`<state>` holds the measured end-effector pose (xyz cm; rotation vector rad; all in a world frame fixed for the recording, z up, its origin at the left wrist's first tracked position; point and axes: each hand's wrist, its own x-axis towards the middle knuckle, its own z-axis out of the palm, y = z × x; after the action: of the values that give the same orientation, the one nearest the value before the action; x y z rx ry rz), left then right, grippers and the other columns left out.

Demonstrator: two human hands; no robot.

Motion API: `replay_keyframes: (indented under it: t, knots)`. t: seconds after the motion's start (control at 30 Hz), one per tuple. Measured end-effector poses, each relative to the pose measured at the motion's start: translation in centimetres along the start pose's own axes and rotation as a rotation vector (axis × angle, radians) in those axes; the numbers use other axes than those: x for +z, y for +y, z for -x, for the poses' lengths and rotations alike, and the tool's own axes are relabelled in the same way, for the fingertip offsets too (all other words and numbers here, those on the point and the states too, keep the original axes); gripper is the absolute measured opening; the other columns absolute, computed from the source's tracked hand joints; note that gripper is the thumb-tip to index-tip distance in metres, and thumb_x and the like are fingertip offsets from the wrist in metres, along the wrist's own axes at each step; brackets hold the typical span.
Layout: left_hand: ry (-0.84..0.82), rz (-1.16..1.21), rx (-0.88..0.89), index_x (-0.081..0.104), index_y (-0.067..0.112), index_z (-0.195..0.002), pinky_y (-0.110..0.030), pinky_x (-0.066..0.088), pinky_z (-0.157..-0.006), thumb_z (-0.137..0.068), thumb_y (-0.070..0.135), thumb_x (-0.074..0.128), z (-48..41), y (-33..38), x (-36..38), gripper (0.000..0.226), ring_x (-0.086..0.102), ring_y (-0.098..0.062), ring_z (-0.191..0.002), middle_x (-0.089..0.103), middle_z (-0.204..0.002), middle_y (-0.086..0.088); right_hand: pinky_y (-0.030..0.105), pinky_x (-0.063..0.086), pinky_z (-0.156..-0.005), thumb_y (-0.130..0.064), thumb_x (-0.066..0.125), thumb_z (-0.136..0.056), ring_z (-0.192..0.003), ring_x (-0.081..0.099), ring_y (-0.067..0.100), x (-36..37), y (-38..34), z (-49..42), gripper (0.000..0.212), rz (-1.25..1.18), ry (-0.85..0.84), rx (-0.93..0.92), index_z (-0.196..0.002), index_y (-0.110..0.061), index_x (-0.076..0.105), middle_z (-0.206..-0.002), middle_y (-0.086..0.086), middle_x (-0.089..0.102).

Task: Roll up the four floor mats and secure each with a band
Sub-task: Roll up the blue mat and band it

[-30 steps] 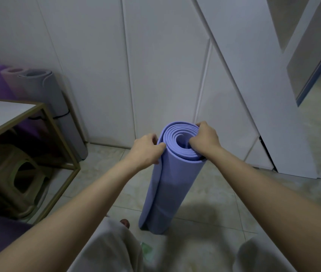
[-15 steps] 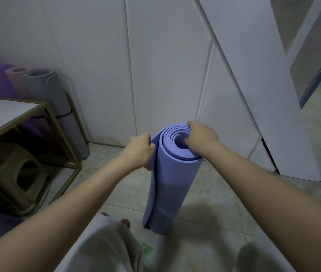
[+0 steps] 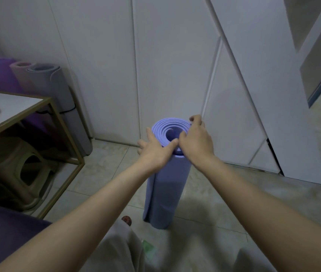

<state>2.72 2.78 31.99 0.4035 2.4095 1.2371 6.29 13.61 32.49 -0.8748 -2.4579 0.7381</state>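
A blue-violet mat stands rolled up on end on the tiled floor in front of me. My left hand lies against the roll's upper left side with its fingers spread straight and its thumb on the top rim. My right hand rests on the top right of the roll, fingers curled over the rim; whether they grip it is unclear. No band shows on this roll. Three other rolled mats stand in the left corner: purple, pink and grey, the grey one ringed by a black band.
A white-topped table with a brass frame stands at the left, with a beige plastic stool under it. White cupboard doors close off the back; one open door leans at the right. My knees fill the bottom edge.
My left hand has let go of the roll's outer edge and spread flat against its side. My right hand has shifted on the top rim. The roll's spiral looks tighter.
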Motion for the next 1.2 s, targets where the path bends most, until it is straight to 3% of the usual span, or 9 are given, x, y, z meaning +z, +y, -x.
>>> replay_keyframes:
  t: [0.1, 0.33, 0.47, 0.6, 0.73, 0.87, 1.03, 1.13, 1.2]
  knots:
    - [0.116, 0.063, -0.01, 0.016, 0.023, -0.149, -0.042, 0.03, -0.11, -0.091, 0.036, 0.052, -0.9, -0.8, -0.3, 0.07, 0.031, -0.04, -0.13, 0.024, -0.139, -0.02, 0.043, 0.045, -0.089, -0.018, 0.041, -0.097, -0.113, 0.053, 0.033, 1.2, 0.4, 2.0, 0.022, -0.025, 0.037, -0.223, -0.108, -0.006, 0.055, -0.133, 0.011, 0.044]
    - [0.172, 0.013, 0.084, 0.052, 0.017, -0.128, -0.032, 0.041, -0.092, -0.094, 0.027, 0.043, -1.1, -1.7, -2.5, 0.036, 0.05, -0.03, -0.111, 0.056, -0.124, -0.014, 0.06, 0.014, -0.112, -0.055, 0.031, -0.09, -0.136, 0.036, 0.033, 1.8, 0.1, 4.0, 0.061, 0.423, -0.133, -0.62, -0.11, -0.005, 0.06, -0.111, 0.007, 0.065]
    - [0.152, 0.11, -0.009, 0.066, 0.003, -0.101, -0.038, 0.045, -0.086, -0.101, 0.035, 0.028, -0.5, -1.8, -3.5, 0.05, 0.06, -0.035, -0.104, 0.067, -0.109, -0.019, 0.049, 0.01, -0.116, -0.071, 0.041, -0.084, -0.098, 0.061, 0.026, 1.6, -2.1, 3.7, 0.078, 0.533, -0.231, -0.444, -0.118, -0.001, 0.046, -0.095, 0.007, 0.067]
    - [0.055, 0.134, -0.013, 0.062, 0.017, -0.08, -0.03, 0.038, -0.067, -0.103, 0.042, 0.02, 0.7, -1.6, -3.7, 0.054, 0.061, -0.028, -0.1, 0.069, -0.106, -0.013, 0.043, 0.022, -0.113, -0.063, 0.044, -0.088, -0.096, 0.064, 0.028, 2.9, -2.4, 3.2, 0.081, 0.573, -0.114, -0.361, -0.129, 0.007, 0.037, -0.1, 0.011, 0.069]
    - [0.046, 0.098, 0.092, 0.065, 0.006, -0.107, -0.033, 0.04, -0.093, -0.104, 0.029, 0.024, 1.3, -2.7, -4.5, 0.046, 0.055, -0.027, -0.109, 0.067, -0.111, -0.014, 0.036, 0.037, -0.089, -0.054, 0.047, -0.092, -0.098, 0.06, 0.03, 2.7, -2.4, 3.4, 0.068, 0.512, -0.113, -0.412, -0.129, 0.001, 0.035, -0.1, 0.01, 0.066]
    - [0.192, -0.036, 0.249, 0.052, 0.006, -0.087, -0.025, 0.031, -0.065, -0.091, 0.005, 0.047, 1.2, -4.7, -5.2, 0.006, 0.05, -0.023, -0.085, 0.055, -0.087, -0.004, 0.029, 0.03, -0.069, -0.049, 0.053, -0.09, -0.092, 0.057, 0.029, 2.5, -3.5, 4.6, 0.051, 0.504, -0.126, -0.58, -0.115, -0.006, 0.039, -0.094, 0.008, 0.064]
    - [0.268, 0.132, 0.357, 0.038, 0.008, -0.122, -0.034, 0.05, -0.087, -0.082, -0.007, 0.047, 2.2, -7.1, -7.4, 0.044, 0.057, -0.02, -0.101, 0.051, -0.109, -0.001, 0.033, 0.034, -0.086, -0.039, 0.057, -0.088, -0.081, 0.058, 0.028, 4.0, -6.8, 5.5, 0.052, 0.523, -0.088, -0.756, -0.121, -0.002, 0.042, -0.09, 0.008, 0.066]
    - [0.291, -0.155, 0.452, 0.032, 0.021, -0.144, -0.011, 0.036, -0.084, -0.086, -0.003, 0.049, 3.2, -8.9, -10.1, 0.065, 0.048, -0.01, -0.095, 0.035, -0.129, -0.003, 0.035, 0.046, -0.073, -0.031, 0.082, -0.062, -0.06, 0.06, 0.029, 5.5, -8.7, 6.0, 0.062, 0.545, -0.095, -0.864, -0.106, 0.004, 0.057, -0.065, 0.009, 0.063]
    - [0.327, -0.352, 0.433, 0.035, 0.024, -0.142, -0.016, 0.04, -0.077, -0.089, 0.005, 0.053, 3.8, -10.4, -11.8, 0.059, 0.048, -0.014, -0.084, 0.032, -0.133, -0.007, 0.035, 0.05, -0.068, -0.026, 0.088, -0.052, -0.054, 0.059, 0.029, 6.5, -10.0, 6.5, 0.059, 0.503, -0.073, -0.964, -0.096, 0.003, 0.061, -0.059, 0.01, 0.062]
